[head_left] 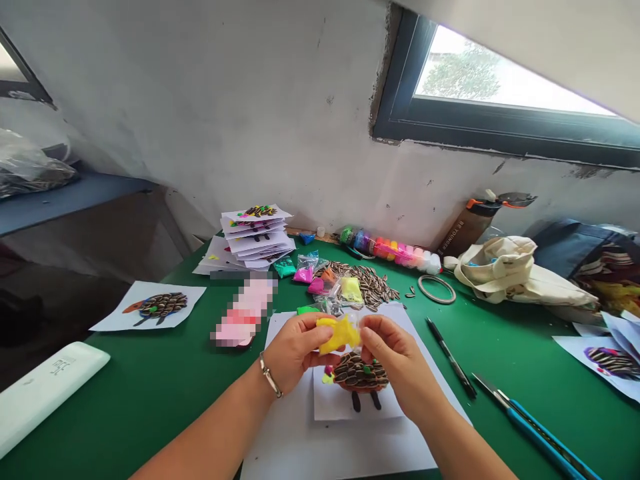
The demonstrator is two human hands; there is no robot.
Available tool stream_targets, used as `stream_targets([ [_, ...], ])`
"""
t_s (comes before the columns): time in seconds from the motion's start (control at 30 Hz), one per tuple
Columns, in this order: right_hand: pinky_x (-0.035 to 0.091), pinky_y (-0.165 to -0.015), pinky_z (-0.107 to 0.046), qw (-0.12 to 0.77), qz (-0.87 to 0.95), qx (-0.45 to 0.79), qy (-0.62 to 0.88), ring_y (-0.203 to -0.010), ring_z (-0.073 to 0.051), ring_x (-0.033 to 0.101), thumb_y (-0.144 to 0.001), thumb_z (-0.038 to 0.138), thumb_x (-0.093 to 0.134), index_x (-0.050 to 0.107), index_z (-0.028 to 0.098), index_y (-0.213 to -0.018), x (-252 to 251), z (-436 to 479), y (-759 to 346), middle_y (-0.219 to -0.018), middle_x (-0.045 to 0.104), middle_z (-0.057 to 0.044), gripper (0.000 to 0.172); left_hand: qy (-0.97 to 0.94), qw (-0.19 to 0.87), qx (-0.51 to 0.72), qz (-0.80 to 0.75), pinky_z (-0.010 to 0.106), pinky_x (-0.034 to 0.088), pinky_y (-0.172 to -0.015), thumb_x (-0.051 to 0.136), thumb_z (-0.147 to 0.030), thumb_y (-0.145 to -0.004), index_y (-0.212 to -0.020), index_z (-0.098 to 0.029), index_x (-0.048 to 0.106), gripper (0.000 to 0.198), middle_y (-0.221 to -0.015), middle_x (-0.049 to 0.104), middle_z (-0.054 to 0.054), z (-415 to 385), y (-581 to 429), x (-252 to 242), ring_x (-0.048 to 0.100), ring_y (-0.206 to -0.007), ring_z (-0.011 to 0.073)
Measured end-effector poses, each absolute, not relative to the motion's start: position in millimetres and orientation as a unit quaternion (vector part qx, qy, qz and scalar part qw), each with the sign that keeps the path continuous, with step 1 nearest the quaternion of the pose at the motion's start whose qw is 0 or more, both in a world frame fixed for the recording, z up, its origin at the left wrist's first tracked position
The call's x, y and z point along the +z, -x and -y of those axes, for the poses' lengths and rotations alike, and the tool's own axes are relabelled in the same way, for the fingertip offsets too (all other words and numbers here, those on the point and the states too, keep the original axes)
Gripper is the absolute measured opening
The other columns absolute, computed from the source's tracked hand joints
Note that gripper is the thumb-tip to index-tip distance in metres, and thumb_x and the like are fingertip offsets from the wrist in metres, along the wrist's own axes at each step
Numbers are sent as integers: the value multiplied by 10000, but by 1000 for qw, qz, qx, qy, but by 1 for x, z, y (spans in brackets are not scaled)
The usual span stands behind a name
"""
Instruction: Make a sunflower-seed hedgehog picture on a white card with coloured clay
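Observation:
Between my two hands is a bag of yellow modelling clay (336, 335). My left hand (293, 347) is closed on its left side, thumb on top. The fingertips of my right hand (393, 350) pinch the clear plastic at its right end. Just below lies a white card (327, 407) with an animal figure made of striped sunflower seeds (357, 375), with two dark legs and small green, pink and yellow clay bits. My hands partly cover the figure. The card rests on a larger white sheet (295, 443).
Behind my hands are loose sunflower seeds (373, 287) and several colored clay bags (303, 273). A stack of cards (257, 247) stands back left. At right lie a black pen (451, 358), a blue cutter (537, 427) and a metal ring (437, 289). A white power bank (53, 387) is left.

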State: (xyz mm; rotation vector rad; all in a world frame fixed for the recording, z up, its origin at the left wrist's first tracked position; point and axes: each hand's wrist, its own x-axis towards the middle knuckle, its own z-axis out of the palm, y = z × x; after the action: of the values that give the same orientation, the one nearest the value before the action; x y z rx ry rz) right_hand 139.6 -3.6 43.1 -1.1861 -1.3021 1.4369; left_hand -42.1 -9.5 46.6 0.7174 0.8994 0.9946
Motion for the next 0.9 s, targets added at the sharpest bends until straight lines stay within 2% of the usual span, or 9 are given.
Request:
stream_targets([
  [0.07,442,-580,-224,399,524,595,461,-635,-127,522,-793,394,606,626,212,-877,43,5,-139,-652,561,13,202,-320,721,459,-410,311,549,-703,724,-309,-707,-965,-158,640,310,-917,668,64,10,42,48,650,-818,185],
  [0.27,485,-529,-276,349,474,675,446,-592,-157,590,-811,394,561,594,207,-798,40,12,-136,-714,601,-12,191,-335,720,434,-426,341,556,-700,772,-327,-665,-1019,-171,609,419,-898,649,42,11,39,45,636,-761,161],
  [0.4,465,-528,-247,358,487,655,454,-585,-137,571,-810,392,566,594,192,-740,42,11,-137,-670,550,10,214,-335,704,428,-457,286,546,-638,802,-319,-625,-902,-137,615,381,-810,645,32,10,36,44,637,-695,149],
  [0.5,443,-569,-216,364,525,611,467,-615,-115,544,-799,376,596,632,173,-745,46,8,-139,-670,571,6,213,-315,705,439,-460,269,542,-614,807,-303,-617,-896,-144,604,380,-816,656,34,9,37,45,645,-703,156],
  [0.63,408,-582,-201,344,516,637,457,-626,-98,517,-791,363,614,663,163,-791,50,5,-143,-691,601,-3,206,-305,709,443,-456,246,534,-604,800,-282,-630,-890,-141,600,357,-813,666,41,8,40,46,644,-699,145],
  [0.8,360,-550,-203,346,518,646,441,-619,-97,481,-824,378,564,654,139,-705,48,2,-147,-639,563,-8,281,-321,715,428,-450,244,529,-588,794,-303,-640,-904,-139,599,367,-789,670,46,8,39,46,641,-667,142],
  [0.9,378,-543,-203,366,500,644,449,-614,-99,492,-793,348,596,662,149,-746,48,1,-147,-648,565,-5,215,-327,712,423,-455,258,533,-596,803,-309,-624,-902,-136,597,387,-796,671,54,8,39,45,643,-682,154],
])
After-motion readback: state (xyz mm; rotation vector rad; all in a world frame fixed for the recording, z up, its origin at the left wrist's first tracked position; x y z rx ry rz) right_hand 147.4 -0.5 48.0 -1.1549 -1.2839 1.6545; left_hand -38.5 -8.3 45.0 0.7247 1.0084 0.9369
